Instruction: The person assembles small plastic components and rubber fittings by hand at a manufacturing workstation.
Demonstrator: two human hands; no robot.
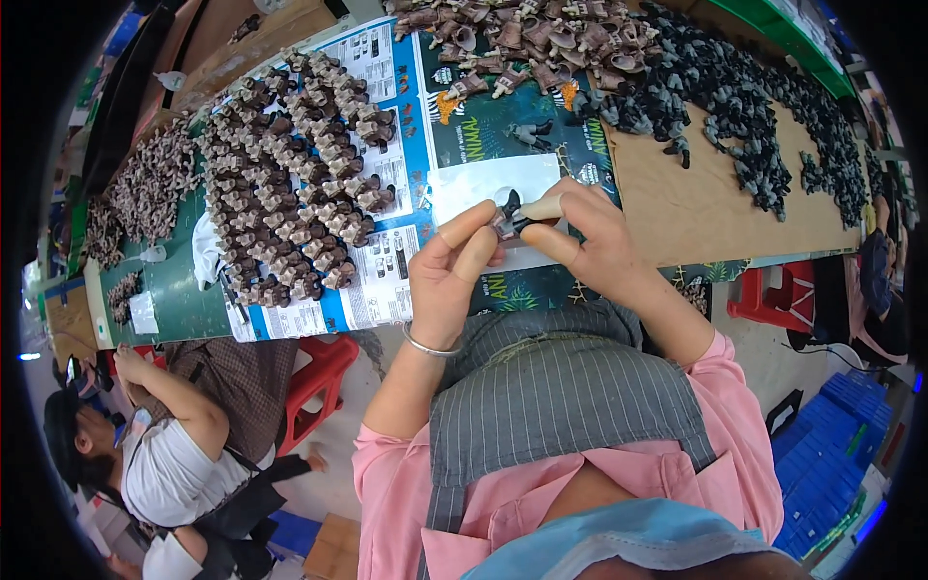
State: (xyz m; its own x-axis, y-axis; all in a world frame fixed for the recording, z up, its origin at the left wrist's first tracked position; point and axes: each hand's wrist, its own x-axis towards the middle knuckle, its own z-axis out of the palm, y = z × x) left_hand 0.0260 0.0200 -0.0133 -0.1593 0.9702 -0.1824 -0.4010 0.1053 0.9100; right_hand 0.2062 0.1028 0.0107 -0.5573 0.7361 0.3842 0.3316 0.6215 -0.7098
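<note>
Both hands [447, 266] [601, 242], small pinched figure [510, 215] (grey, black)

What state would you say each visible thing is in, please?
Piece: held
Left hand: fingers closed on the piece
Right hand: fingers closed on the piece
Sheet: flat, partly covered
Figures: set in close rows
Brown parts: heaped
Grey parts: spread in heaps
Bracelet: worn
</note>
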